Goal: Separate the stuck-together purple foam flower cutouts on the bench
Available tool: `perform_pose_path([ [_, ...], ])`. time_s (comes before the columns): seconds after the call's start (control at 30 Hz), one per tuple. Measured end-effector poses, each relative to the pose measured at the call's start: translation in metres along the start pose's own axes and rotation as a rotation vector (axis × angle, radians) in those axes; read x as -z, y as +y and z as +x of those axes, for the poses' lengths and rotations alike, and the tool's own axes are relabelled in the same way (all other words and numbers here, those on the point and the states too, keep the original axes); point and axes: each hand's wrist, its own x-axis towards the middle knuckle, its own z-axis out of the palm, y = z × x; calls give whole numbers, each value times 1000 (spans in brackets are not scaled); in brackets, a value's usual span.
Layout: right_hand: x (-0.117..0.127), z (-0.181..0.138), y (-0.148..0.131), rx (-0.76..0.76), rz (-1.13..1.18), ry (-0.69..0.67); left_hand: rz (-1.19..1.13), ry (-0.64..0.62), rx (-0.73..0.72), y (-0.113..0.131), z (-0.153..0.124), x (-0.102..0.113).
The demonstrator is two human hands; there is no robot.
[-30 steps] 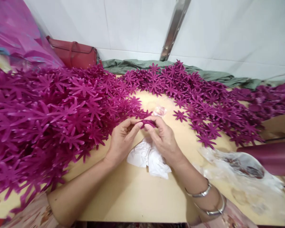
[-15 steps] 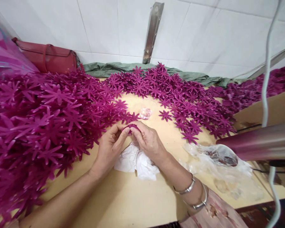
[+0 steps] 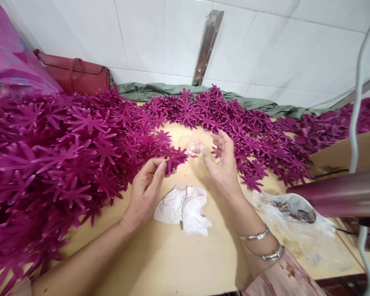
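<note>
Between thumb and fingers, my left hand (image 3: pixel 148 185) pinches a magenta star-shaped flower piece (image 3: pixel 172 164) by its near edge. My right hand (image 3: pixel 223 166) hovers to the right with fingers spread, holding nothing. Just left of its fingertips sits a small clear dish (image 3: pixel 195 149) on the table. Below and between both hands lies a crumpled white cloth or tissue (image 3: pixel 185 209). A big heap of magenta flower pieces (image 3: pixel 89 127) rises beside my left hand, and a second heap (image 3: pixel 234 123) spreads behind and right of my right hand.
A pale wooden table (image 3: pixel 179 263) carries everything. At the right are a clear plastic bag (image 3: pixel 302 230) and a magenta-and-silver cylinder (image 3: pixel 336 193), with a white cable (image 3: pixel 356 102) hanging in front. A red handbag (image 3: pixel 77 76) and green cloth (image 3: pixel 148 90) line the tiled wall.
My right hand has let go of the flower piece, opened and moved right, towards the clear dish. My left hand keeps hold of the piece, which now shows its petals. The view has shifted slightly.
</note>
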Motion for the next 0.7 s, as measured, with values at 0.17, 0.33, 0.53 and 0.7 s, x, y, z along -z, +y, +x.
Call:
perform_pose_path([
  [0.17, -9, 5, 12, -120, 178, -180, 109, -490, -121, 6, -5, -1],
  [0.33, -20, 12, 15, -169, 309, -212, 301, -725, -313, 1, -7, -10],
  [0.53, -23, 14, 22, -168, 300, -142, 402, -474, -186, -9, 7, -10],
  [0.7, -12, 16, 23, -168, 253, -112, 599, -342, -180, -21, 31, -2],
])
